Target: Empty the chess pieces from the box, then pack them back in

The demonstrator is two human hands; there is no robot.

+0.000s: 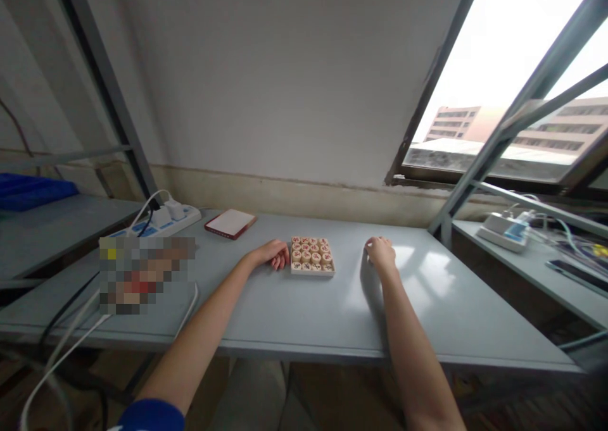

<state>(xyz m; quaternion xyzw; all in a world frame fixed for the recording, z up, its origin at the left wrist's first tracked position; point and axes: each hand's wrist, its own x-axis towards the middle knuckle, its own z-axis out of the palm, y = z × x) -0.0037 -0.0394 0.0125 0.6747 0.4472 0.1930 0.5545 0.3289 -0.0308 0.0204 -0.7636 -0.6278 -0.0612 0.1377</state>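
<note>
A shallow light-coloured box (313, 273) lies on the grey table, filled with rows of round wooden Chinese chess pieces (306, 256) with characters on their tops. Just left of the box rests my left hand (274, 254), its fingers loosely curled down beside the box wall and nothing visible in them. My right hand (381, 252) lies on the table some way to the right of the box. Its fingers are bent inward, and their inner side is hidden, so I cannot tell whether they hold anything.
At the back left lies a flat red-edged box or lid (231, 223) with a pale top. A white power strip (164, 221) with plugs and cables stands further left, behind a blurred-out patch. On the right-hand side surface are another power strip (503, 230) and a phone (577, 274).
</note>
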